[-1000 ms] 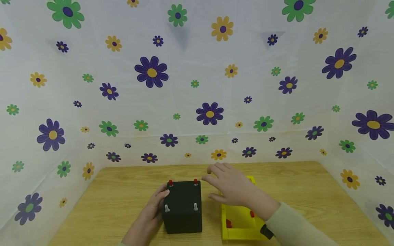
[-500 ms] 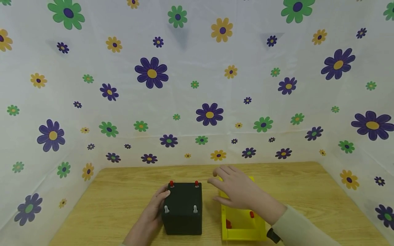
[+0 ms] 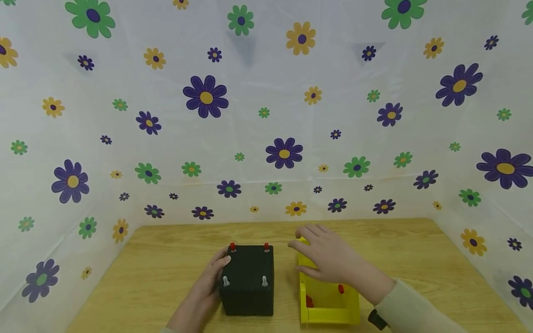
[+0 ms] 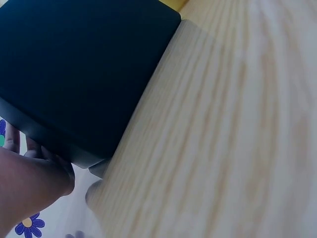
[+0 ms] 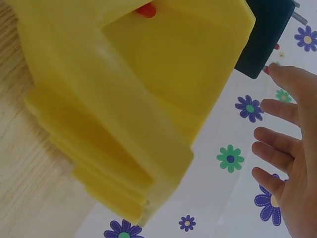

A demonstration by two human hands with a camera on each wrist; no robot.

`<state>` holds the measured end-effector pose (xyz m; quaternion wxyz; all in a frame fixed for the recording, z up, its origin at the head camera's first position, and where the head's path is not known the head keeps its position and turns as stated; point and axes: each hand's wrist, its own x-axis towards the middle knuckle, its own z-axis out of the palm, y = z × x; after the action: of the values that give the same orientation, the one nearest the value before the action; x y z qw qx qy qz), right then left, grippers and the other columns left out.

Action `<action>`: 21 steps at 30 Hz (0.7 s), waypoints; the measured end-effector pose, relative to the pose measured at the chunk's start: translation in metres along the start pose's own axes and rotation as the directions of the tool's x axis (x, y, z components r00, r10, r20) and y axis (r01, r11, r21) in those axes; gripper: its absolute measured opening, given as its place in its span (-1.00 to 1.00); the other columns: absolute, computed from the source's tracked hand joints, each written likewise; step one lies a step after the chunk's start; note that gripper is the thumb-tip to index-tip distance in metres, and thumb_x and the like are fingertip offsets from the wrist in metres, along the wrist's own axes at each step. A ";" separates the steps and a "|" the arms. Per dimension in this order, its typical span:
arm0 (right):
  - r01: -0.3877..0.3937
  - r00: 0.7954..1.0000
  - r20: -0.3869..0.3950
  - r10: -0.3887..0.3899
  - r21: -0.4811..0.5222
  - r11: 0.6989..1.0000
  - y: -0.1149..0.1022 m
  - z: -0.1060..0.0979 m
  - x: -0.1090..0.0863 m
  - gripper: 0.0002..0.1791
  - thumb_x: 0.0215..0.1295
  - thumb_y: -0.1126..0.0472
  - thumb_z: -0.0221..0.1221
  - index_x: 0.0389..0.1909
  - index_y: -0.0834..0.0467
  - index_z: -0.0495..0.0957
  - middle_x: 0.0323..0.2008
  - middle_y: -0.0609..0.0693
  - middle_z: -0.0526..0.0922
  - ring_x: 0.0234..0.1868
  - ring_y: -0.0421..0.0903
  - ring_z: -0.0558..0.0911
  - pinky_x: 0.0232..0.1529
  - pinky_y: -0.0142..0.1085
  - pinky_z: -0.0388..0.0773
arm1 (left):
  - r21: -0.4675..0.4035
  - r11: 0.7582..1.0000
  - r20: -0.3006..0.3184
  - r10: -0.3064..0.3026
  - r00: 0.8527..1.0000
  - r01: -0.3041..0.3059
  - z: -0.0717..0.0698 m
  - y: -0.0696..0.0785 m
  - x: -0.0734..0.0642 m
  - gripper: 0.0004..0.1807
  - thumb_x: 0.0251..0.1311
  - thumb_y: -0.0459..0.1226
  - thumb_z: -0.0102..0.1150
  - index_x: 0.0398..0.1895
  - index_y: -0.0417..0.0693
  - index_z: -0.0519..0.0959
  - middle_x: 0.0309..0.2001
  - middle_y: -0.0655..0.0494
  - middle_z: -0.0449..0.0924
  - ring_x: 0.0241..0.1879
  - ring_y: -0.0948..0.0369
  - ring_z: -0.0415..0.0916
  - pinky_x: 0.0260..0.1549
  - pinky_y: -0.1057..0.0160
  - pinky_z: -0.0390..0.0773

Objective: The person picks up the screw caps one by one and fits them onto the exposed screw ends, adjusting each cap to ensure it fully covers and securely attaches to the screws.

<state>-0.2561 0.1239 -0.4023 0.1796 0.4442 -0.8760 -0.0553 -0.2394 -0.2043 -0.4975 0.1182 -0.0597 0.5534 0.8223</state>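
Observation:
A black box point(image 3: 250, 266) stands on the table with metal toggle switches on its top. The far two wear red caps point(image 3: 266, 247); the near two levers point(image 3: 264, 280) are bare metal. My left hand point(image 3: 206, 282) grips the box by its left side, thumb at the top edge; the left wrist view shows the hand point(image 4: 32, 171) against the box's dark side point(image 4: 89, 74). Over the yellow bin point(image 3: 331, 317) hovers my right hand point(image 3: 333, 256), fingers spread and holding nothing. Red pieces point(image 3: 309, 301) lie inside the bin, whose far part is hidden under that hand.
The wooden table point(image 3: 166, 259) carries the box and, to its right, the bin. A flower-printed white sheet point(image 3: 266, 92) walls the table in at the back and on both sides. A dark wrist device point(image 3: 376, 319) shows beside the right sleeve point(image 3: 412, 305).
My right hand has drifted right, away from the box and farther over the bin. The left hand and box have stayed nearly in place.

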 end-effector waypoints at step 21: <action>-0.040 0.999 0.029 0.039 0.023 0.999 0.008 0.003 -0.022 -0.43 0.38 -0.21 0.34 0.28 -0.03 0.56 0.21 0.02 0.62 0.24 0.03 0.59 0.32 -0.03 0.59 | -0.002 1.000 0.039 0.007 0.999 -0.007 -0.002 0.000 0.002 -0.56 0.53 -0.22 -0.03 0.43 0.16 0.33 0.04 0.47 0.67 0.09 0.43 0.60 0.12 0.38 0.61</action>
<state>-0.2518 0.1460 -0.4083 0.1629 0.4281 -0.8877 -0.0476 -0.2412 -0.2058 -0.4981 0.1261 -0.0420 0.5506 0.8241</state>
